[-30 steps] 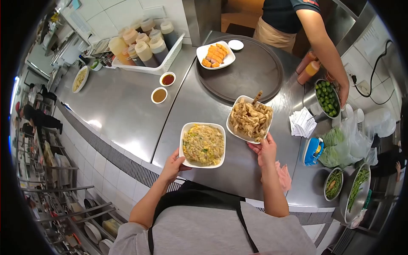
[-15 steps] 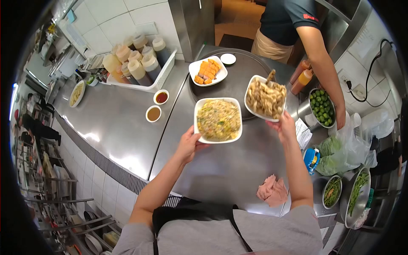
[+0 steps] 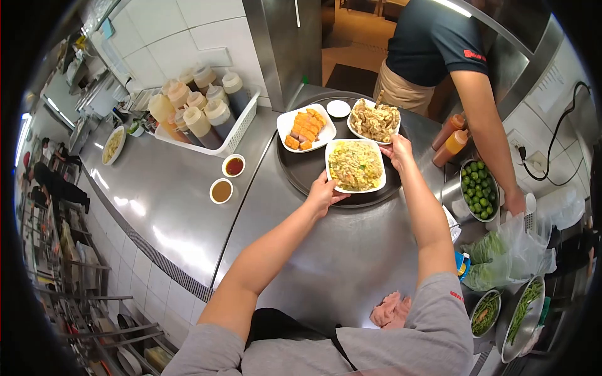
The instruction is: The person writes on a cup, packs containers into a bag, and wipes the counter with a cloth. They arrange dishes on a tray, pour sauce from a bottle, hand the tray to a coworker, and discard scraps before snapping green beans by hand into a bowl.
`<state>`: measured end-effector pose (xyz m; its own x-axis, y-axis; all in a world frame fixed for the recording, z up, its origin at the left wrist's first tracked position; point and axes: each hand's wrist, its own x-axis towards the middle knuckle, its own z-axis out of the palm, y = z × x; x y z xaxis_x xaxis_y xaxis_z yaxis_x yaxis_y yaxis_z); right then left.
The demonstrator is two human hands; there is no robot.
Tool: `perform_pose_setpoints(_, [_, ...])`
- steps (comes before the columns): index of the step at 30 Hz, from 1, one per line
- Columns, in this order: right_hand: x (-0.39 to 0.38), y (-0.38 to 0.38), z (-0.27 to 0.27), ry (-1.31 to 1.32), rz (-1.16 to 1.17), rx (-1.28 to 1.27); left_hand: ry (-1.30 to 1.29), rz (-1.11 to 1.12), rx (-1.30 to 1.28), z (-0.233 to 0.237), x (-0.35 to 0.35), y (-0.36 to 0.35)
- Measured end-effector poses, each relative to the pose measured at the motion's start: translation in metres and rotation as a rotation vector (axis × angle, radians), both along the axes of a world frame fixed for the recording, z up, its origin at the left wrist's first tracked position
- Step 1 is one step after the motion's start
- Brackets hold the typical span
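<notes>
My left hand [image 3: 323,193] grips the lower left edge of a white square bowl [image 3: 359,190] of fried rice [image 3: 355,164]. The bowl is over the front of a round dark tray [image 3: 293,173]. Farther back, my right hand [image 3: 398,154] is closed on the near right edge of a second white bowl [image 3: 355,131], heaped with battered fried pieces [image 3: 375,120]. Whether either bowl rests fully on the tray is hard to see. On the tray's left stands a white dish [image 3: 285,123] of sliced orange-crusted food [image 3: 306,128], beside a small white saucer [image 3: 338,109].
Two sauce cups [image 3: 234,166] [image 3: 221,191] stand left of the tray, below a white basket [image 3: 237,122] of squeeze bottles. A co-worker's arm [image 3: 481,119] reaches down past a pot of green limes [image 3: 478,191]. A pink cloth [image 3: 391,309] lies near my body.
Both my hands have carried their bowls over the tray, the rice moving right and the fried pieces moving left and back. The two bowls are now close together.
</notes>
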<state>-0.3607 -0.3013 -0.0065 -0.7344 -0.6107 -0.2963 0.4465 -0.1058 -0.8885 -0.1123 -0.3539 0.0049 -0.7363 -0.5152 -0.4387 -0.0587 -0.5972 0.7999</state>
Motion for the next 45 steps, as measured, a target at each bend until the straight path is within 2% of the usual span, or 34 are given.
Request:
perform_pose_setpoints(6, [-0.014,0.004,0.001,-0.008,0.165,0.069,0.032,-0.055,0.100,-0.008,-0.014,0.015])
perform_pose_setpoints(8, [-0.009,0.013,0.029,0.046,0.193,0.338,0.018,-0.048,0.103,-0.007,-0.017,0.018])
perform_pose_setpoints(9, [-0.019,0.015,0.024,0.144,0.130,0.457,0.031,-0.048,0.107,-0.008,-0.016,0.016])
perform_pose_setpoints(12, [-0.012,0.037,0.037,0.304,0.010,0.457,0.029,-0.124,0.082,-0.005,-0.015,0.009])
perform_pose_setpoints(14, [0.001,0.055,0.037,0.319,0.020,0.452,-0.051,-0.284,-0.004,0.000,-0.016,-0.003])
perform_pose_setpoints(16, [0.020,0.075,0.028,0.501,-0.121,0.260,-0.041,-0.326,-0.024,0.001,-0.023,-0.013])
perform_pose_setpoints(19, [0.063,0.109,0.033,0.464,-0.173,0.162,-0.085,-0.474,-0.086,-0.001,-0.038,-0.026])
perform_pose_setpoints(21, [0.089,0.135,0.027,0.536,-0.151,0.203,-0.101,-0.509,-0.109,-0.004,-0.046,-0.032])
perform_pose_setpoints(23, [0.128,0.166,0.034,0.834,-0.056,0.398,-0.120,-0.478,-0.058,-0.012,-0.052,-0.034])
perform_pose_setpoints(24, [0.158,0.180,0.055,0.975,0.029,0.737,-0.147,-0.428,-0.011,-0.015,-0.055,-0.032])
perform_pose_setpoints(25, [0.185,0.196,0.064,1.229,0.094,0.898,-0.140,-0.424,-0.005,-0.017,-0.049,-0.031])
perform_pose_setpoints(26, [0.202,0.218,0.063,1.353,0.295,1.100,-0.182,-0.390,-0.017,-0.009,-0.037,-0.028])
perform_pose_setpoints(27, [0.226,0.233,0.073,1.369,0.469,1.246,-0.227,-0.348,-0.066,-0.004,-0.023,-0.023])
perform_pose_setpoints(29, [0.246,0.270,0.047,1.237,0.811,1.418,-0.110,-0.414,-0.255,0.008,0.026,-0.020])
perform_pose_setpoints(30, [0.251,0.285,0.024,1.147,0.810,1.302,-0.062,-0.416,-0.383,0.014,0.055,-0.018])
perform_pose_setpoints(31, [0.249,0.283,0.019,0.884,0.844,1.239,-0.020,-0.420,-0.439,0.020,0.085,-0.017])
perform_pose_setpoints(32, [0.246,0.280,0.020,0.622,0.881,1.179,0.086,-0.376,-0.424,-0.006,0.103,-0.019])
perform_pose_setpoints(33, [0.244,0.294,0.014,0.685,0.951,1.148,0.081,-0.359,-0.427,0.022,0.150,-0.015])
perform_pose_setpoints(35, [0.238,0.305,-0.002,1.297,0.768,0.461,0.028,-0.250,-0.508,0.056,0.238,-0.009])
perform_pose_setpoints(36, [0.237,0.270,0.003,1.328,0.824,0.398,0.006,-0.171,-0.523,0.058,0.281,-0.009])
perform_pose_setpoints(38, [0.256,0.182,0.030,0.979,0.979,1.296,-0.050,0.069,-0.437,0.057,0.366,0.001])
perform_pose_setpoints(40, [0.333,0.129,0.088,1.628,0.940,0.961,-0.114,0.399,-0.395,0.042,0.457,0.019])
perform_pose_setpoints(41, [0.372,0.101,0.099,1.713,0.853,0.819,-0.127,0.471,-0.395,0.037,0.502,0.031])
perform_pose_setpoints(42, [0.407,0.079,0.105,1.778,0.767,0.669,-0.171,0.640,-0.330,0.033,0.547,0.046])
perform_pose_setpoints(43, [0.432,0.042,0.080,1.790,0.675,0.282,-0.210,0.812,-0.261,0.029,0.591,0.062])
perform_pose_setpoints(44, [0.458,0.018,0.062,1.734,0.800,0.240,-0.225,0.888,-0.264,0.022,0.633,0.080])
perform_pose_setpoints(45, [0.502,0.001,0.060,1.797,0.908,0.185,-0.218,1.008,-0.226,0.014,0.672,0.097])
